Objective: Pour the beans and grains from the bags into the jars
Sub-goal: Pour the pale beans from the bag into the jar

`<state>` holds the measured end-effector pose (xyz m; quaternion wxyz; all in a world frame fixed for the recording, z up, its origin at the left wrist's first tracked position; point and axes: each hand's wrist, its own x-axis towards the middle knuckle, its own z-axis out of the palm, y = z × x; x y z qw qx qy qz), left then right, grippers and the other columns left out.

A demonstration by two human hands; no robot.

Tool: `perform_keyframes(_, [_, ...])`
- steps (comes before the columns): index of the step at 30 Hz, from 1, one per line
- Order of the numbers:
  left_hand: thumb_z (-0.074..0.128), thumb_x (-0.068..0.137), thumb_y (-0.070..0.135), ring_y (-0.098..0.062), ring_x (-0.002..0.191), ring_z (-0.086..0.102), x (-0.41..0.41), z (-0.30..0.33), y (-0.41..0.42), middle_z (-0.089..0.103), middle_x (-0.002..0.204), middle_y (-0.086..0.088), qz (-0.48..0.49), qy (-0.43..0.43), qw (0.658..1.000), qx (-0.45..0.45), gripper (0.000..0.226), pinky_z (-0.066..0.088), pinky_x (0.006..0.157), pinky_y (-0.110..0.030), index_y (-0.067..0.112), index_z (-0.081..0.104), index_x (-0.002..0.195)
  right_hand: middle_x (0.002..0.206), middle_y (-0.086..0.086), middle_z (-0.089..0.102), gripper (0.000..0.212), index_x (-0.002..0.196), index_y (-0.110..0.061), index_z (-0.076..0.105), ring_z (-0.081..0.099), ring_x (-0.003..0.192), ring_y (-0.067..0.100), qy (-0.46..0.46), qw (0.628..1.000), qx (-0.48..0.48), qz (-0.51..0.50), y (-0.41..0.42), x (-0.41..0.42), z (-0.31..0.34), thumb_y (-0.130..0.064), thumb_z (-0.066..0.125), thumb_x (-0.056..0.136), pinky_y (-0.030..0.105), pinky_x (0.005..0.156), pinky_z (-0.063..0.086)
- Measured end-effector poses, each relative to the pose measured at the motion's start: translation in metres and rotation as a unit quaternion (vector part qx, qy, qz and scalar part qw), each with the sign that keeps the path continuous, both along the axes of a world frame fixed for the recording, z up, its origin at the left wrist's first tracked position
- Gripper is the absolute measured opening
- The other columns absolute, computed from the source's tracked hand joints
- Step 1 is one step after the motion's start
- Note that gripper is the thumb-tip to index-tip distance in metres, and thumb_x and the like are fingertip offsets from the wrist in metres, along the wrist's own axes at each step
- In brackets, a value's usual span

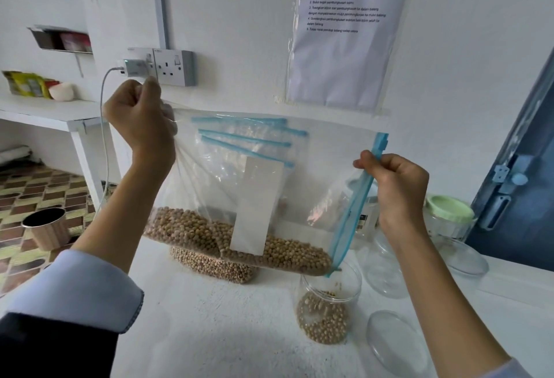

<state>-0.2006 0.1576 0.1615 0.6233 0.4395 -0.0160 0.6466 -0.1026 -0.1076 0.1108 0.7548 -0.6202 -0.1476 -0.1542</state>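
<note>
Item one, centre of the frame: we hold a clear zip bag [263, 174] of pale beans [269, 250] up in the air, tilted so its blue zip edge runs down to a low corner at the mouth of the open jar [328, 302] at lower centre-right. We judge the tilt is meant to funnel the beans through that corner; the jar is already partly filled, while most beans lie along the bag's bottom fold. Our left hand [141, 120], upper left of centre, is fisted round the bag's raised closed corner, lifting it. Our right hand [395, 183], right of centre, pinches the blue zip strip, apparently to steer the opening. Behind the held bag: further zip bags [245, 138] and another heap of beans [212, 266] on the white counter [209, 332]. Right of the jar: empty clear jars [383, 269], a loose clear lid [395, 341] at lower right, and a green-lidded jar [449, 213] further back.
</note>
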Motion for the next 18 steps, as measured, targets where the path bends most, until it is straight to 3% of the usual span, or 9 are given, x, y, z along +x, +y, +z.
perform_keyframes(3, [0.052,0.077,0.003,-0.012,0.03,0.026,-0.0005,0.0001,0.0014,0.024,0.037,0.007,0.009,0.0,1.0,-0.006,0.044,0.02,0.038,-0.014,0.022,0.027,0.046,0.064,-0.006,0.07,0.019,0.065,-0.012,0.068,0.063,0.065,-0.001,-0.004,1.0,-0.007,0.008,0.0004,-0.0006,0.0022,-0.01,0.071,0.084,0.007,0.067,0.046])
perform_keyframes(6, [0.05,0.079,0.001,-0.012,0.029,0.025,-0.0017,-0.0018,0.0023,0.023,0.036,0.008,0.019,0.003,1.0,-0.007,0.043,0.018,0.038,-0.015,0.018,0.024,0.049,0.065,-0.007,0.07,0.018,0.066,-0.012,0.068,0.063,0.067,0.0,-0.006,1.0,-0.009,0.014,-0.0007,-0.0005,0.0047,-0.01,0.071,0.084,0.004,0.065,0.044])
perform_keyframes(11, [0.051,0.083,0.0,-0.01,0.028,0.025,-0.0037,-0.0052,0.0033,0.023,0.036,0.009,0.022,0.002,1.0,-0.015,0.047,0.018,0.038,-0.014,0.019,0.025,0.048,0.061,-0.009,0.07,0.019,0.064,-0.015,0.068,0.063,0.067,0.0,0.004,1.0,-0.007,0.012,0.0016,-0.0021,0.0038,-0.012,0.071,0.083,0.019,0.076,0.048])
perform_keyframes(14, [0.051,0.082,0.0,-0.011,0.029,0.024,-0.0051,-0.0075,0.0056,0.023,0.037,0.006,0.029,0.007,0.999,-0.02,0.046,0.018,0.038,-0.014,0.019,0.025,0.05,0.061,-0.011,0.069,0.017,0.067,-0.012,0.069,0.06,0.062,-0.007,0.003,0.999,-0.034,0.027,0.0041,-0.0041,0.0048,-0.014,0.071,0.084,0.014,0.069,0.045])
perform_keyframes(18, [0.05,0.082,-0.001,-0.01,0.03,0.024,-0.0084,-0.0089,0.007,0.022,0.038,0.007,0.024,0.007,0.999,-0.024,0.046,0.017,0.037,-0.014,0.019,0.024,0.05,0.059,-0.013,0.068,0.017,0.068,-0.011,0.069,0.06,0.062,-0.005,-0.032,0.998,-0.045,0.022,0.0033,-0.0035,0.0035,-0.012,0.07,0.085,0.007,0.067,0.046])
